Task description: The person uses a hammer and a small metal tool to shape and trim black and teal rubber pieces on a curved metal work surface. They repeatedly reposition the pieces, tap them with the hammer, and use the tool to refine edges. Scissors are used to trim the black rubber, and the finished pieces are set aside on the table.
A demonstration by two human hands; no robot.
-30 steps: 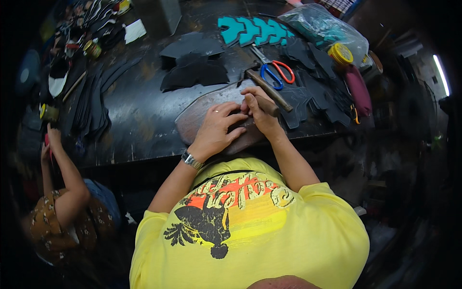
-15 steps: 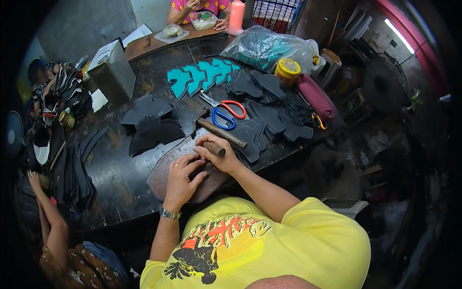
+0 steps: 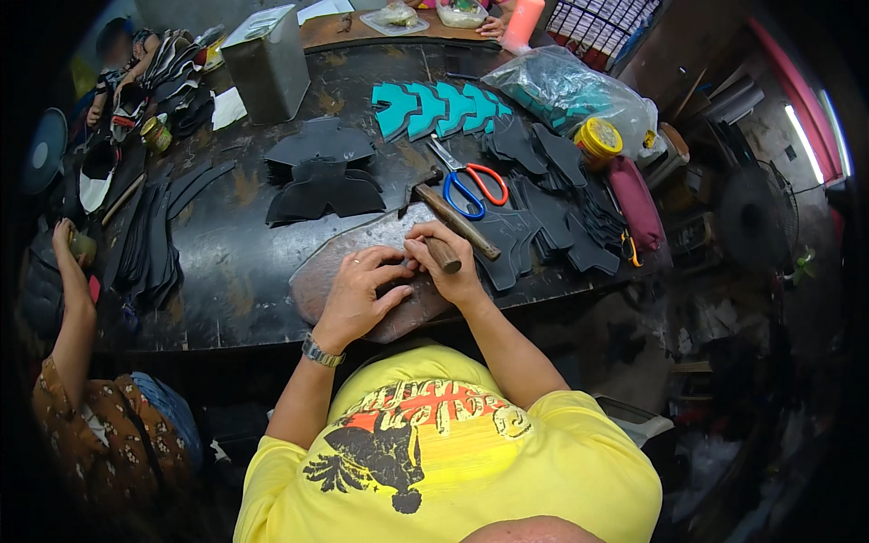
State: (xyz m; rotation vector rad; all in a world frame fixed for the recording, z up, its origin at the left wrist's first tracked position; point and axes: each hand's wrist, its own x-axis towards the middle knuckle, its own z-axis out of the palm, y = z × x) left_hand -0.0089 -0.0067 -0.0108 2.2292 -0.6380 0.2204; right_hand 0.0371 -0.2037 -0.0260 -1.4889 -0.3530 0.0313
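Note:
My right hand (image 3: 445, 264) is closed round a wooden-handled tool (image 3: 442, 255) with a round butt. Its working end is hidden under my fingers. Close against it, my left hand (image 3: 364, 288) has its fingers curled, the fingertips meeting those of the right. Whatever lies in those fingertips is too small and dark to make out. Both hands rest over a worn brown board (image 3: 328, 267) at the table's near edge. Just beyond the right hand lies a hammer (image 3: 457, 222) with a wooden handle. Scissors (image 3: 471, 176) with one red and one blue handle lie behind it.
Black cut pieces (image 3: 324, 185) are stacked left of the scissors, more (image 3: 507, 237) to the right. Teal pieces (image 3: 441, 107) lie beyond, near a plastic bag (image 3: 625, 104), a yellow tub (image 3: 597, 140) and a metal can (image 3: 272, 77). Co-workers sit at left and far side; one's arm (image 3: 77, 312) reaches in.
The view has shifted, so the table appears higher and further right. My hands stay together over the board, with the wooden-handled tool still in the right. The co-worker's arm at left has shifted slightly.

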